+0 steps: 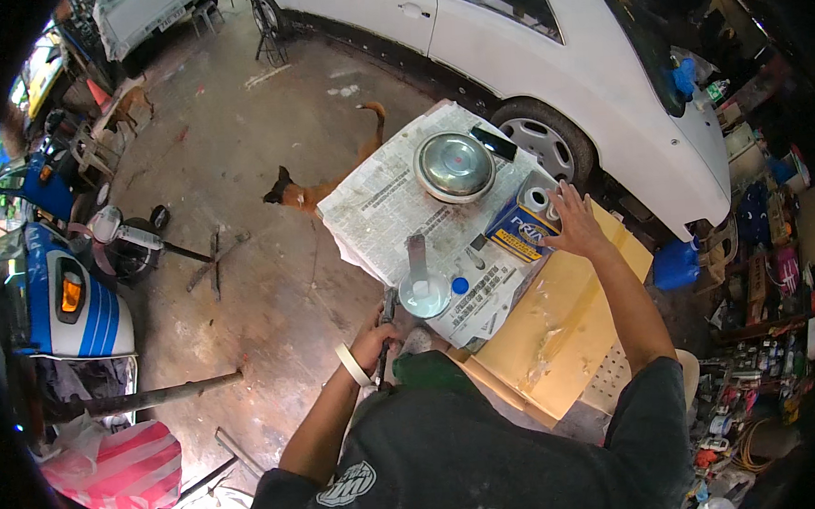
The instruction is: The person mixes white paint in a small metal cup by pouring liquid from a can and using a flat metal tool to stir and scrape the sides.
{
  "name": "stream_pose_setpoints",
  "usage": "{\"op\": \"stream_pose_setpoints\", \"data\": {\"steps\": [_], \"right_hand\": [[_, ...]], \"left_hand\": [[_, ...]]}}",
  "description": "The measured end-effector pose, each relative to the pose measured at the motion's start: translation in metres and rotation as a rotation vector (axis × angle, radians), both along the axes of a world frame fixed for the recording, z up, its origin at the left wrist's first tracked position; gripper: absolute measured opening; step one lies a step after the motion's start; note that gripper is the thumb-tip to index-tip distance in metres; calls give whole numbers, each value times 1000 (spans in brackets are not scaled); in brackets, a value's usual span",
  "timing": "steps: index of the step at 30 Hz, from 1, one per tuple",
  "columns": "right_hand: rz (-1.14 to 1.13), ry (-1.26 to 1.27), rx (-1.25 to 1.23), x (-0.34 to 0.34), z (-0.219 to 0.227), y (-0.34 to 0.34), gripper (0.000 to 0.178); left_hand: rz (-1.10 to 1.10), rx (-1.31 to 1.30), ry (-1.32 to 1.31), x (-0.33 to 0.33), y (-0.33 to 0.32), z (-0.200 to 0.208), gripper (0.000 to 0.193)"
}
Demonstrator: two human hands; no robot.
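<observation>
My left hand (373, 337) is closed round a long dark tool (388, 309) whose kind I cannot make out. A pale ring like a roll of tape (351, 364) sits round my left wrist. Beside that hand, a clear round cup (424, 302) stands on the newspaper-covered table (377, 196), with a grey flat strip (417, 254) in it or behind it. A blue cap (461, 286) lies to its right. My right hand (576, 225), fingers spread, is at the right side of a blue and yellow box (519, 228) holding white cylinders (536, 199); contact is unclear.
A round lidded metal tin (455, 166) and a black phone-like object (494, 143) sit at the table's far side. A large cardboard box (550, 339) adjoins the table. A white car (515, 28) stands behind, a brown dog (308, 193) to the left, crowded shelves (771, 328) at right.
</observation>
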State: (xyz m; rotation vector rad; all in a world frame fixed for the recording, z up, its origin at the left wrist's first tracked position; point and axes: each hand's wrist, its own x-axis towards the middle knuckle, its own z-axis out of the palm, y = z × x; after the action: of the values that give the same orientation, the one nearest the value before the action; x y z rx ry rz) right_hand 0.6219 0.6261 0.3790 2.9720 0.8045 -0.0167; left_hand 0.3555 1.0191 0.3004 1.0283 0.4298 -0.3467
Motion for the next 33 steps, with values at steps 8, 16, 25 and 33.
{"op": "stream_pose_setpoints", "data": {"steps": [8,16,25,33], "right_hand": [[59,52,114,13,-3,2,100],[166,147,-84,1,50,56,93],[271,303,-301,-19,90,109,91],[366,317,-486,-27,109,142,92]], "left_hand": [[-12,55,49,81,-4,-27,80],[33,137,116,125,-16,-55,88],[3,116,137,139,-22,-66,100],[59,218,49,130,-40,-90,101]]}}
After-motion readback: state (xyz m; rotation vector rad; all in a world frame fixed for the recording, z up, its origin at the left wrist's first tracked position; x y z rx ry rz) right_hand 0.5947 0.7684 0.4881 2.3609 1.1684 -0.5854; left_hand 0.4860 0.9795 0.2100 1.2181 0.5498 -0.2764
